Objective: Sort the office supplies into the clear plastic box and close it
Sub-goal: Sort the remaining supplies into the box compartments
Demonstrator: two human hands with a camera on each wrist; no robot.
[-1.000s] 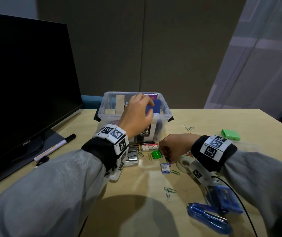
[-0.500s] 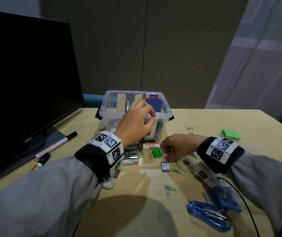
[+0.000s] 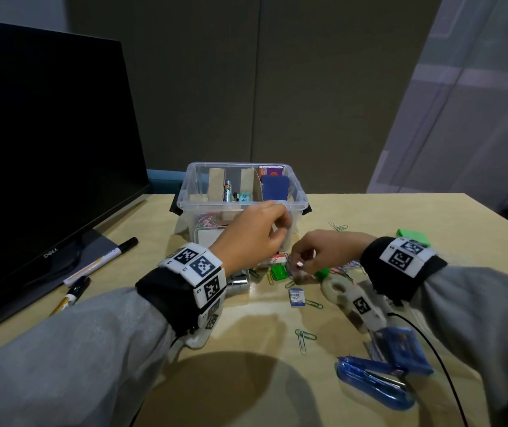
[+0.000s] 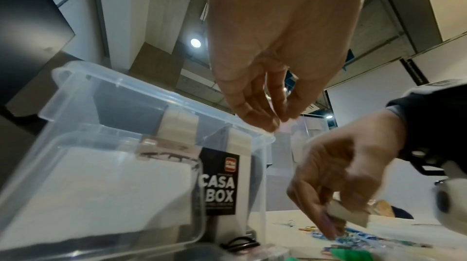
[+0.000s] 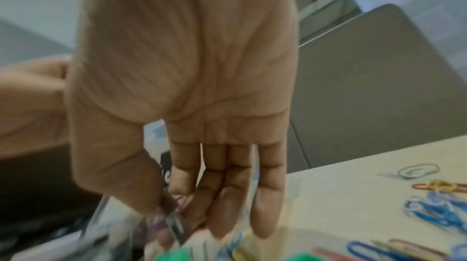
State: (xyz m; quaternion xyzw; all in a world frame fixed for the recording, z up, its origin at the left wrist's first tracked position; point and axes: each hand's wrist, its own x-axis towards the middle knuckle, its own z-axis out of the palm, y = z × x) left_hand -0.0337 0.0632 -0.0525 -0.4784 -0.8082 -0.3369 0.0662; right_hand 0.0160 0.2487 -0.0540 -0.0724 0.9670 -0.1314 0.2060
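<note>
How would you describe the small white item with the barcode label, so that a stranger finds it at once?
Start at the clear plastic box on the table. Come toward the camera past the green clip. The barcode item lies flat there, the only white, printed rectangle among wire paper clips.

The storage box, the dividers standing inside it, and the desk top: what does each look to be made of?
Storage box: clear, glossy moulded plastic; contents show through its walls. Dividers: probably matte brown cardboard, flat upright strips with a dull tan face. Desk top: pale wood-look surface, likely laminate or plywood, smooth with a faint sheen; the grain is too soft to be sure.
</note>
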